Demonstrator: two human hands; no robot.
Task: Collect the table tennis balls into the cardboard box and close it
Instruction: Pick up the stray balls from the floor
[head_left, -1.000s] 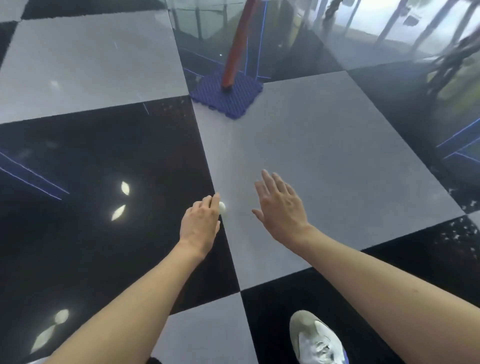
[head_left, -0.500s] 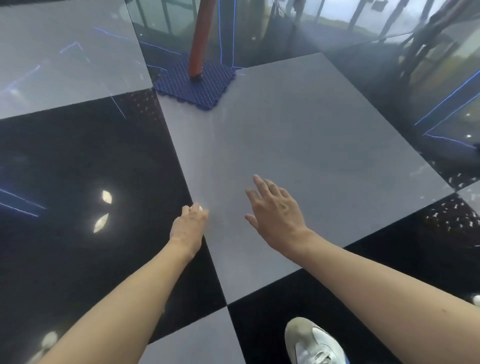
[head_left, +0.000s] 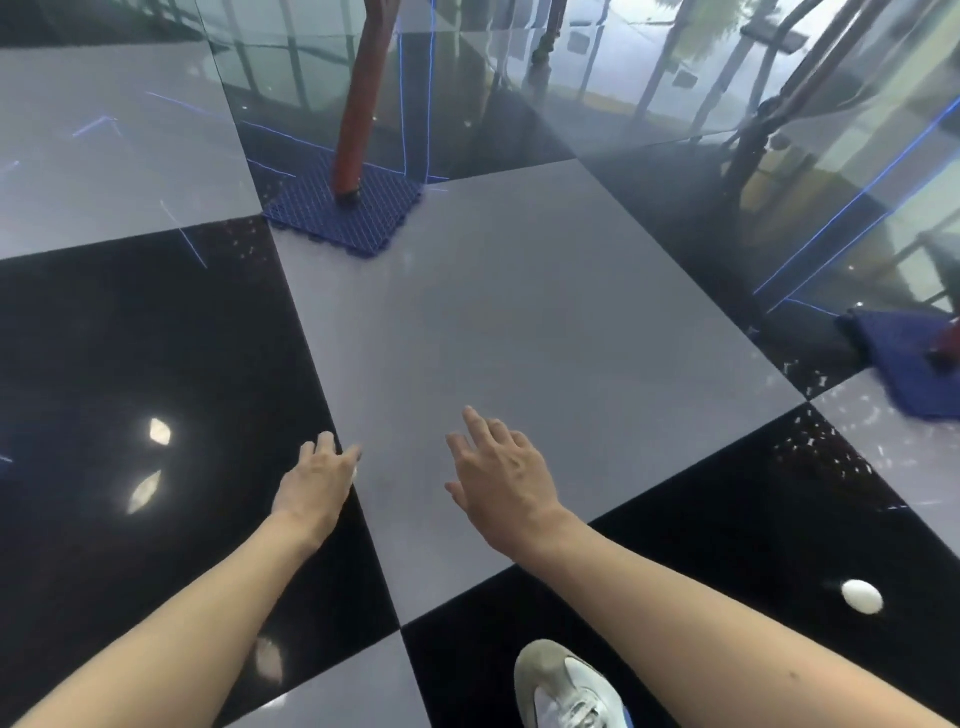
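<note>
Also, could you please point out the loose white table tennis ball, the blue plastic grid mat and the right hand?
loose white table tennis ball (head_left: 862, 596): head view, its centre.
blue plastic grid mat (head_left: 332, 228): head view, bare front part.
right hand (head_left: 504, 478): head view, back of hand.

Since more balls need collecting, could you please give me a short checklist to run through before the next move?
1. Left hand grips the held ball: ok, though only a white sliver of the ball shows.
2. Right hand free to pick: ok, fingers straight, holding nothing.
3. Loose ball located: ok, on the black tile to the person's right.
4. Way to the loose ball: ok, bare floor; the shoe stands apart from it.
5. Cardboard box within reach: cannot tell, it is not in view.
</note>
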